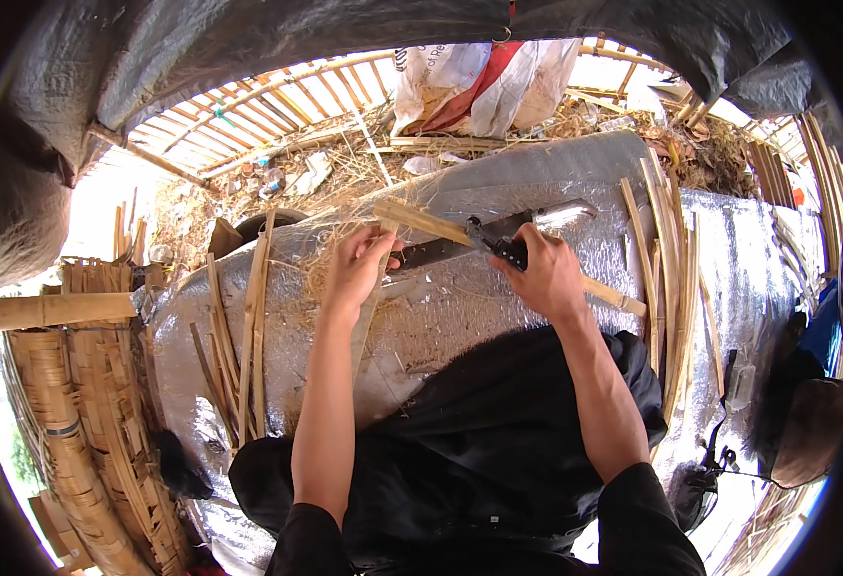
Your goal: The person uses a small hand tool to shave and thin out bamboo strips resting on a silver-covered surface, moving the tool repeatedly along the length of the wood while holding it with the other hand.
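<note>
My left hand (356,267) is closed, thumb and fingers pinching a thin pale bamboo strip (369,312) that runs down toward my lap. To its right, my right hand (548,274) is wrapped round a black tool (484,236) with a small metal head; its exact kind is hard to make out. A wider bamboo slat (424,220) slants from above my left hand, past the tool's head, and comes out below my right hand. Behind both hands lies a long dark blade (431,253), partly covered by the slat and my right hand.
Silvery foil matting (287,336) lies under everything. Split bamboo strips (256,326) rest left of my legs, more strips (671,288) on the right. Bamboo bundles (95,422) stand far left. A white-and-red sack (484,91) leans against the bamboo fence (277,101), amid shavings.
</note>
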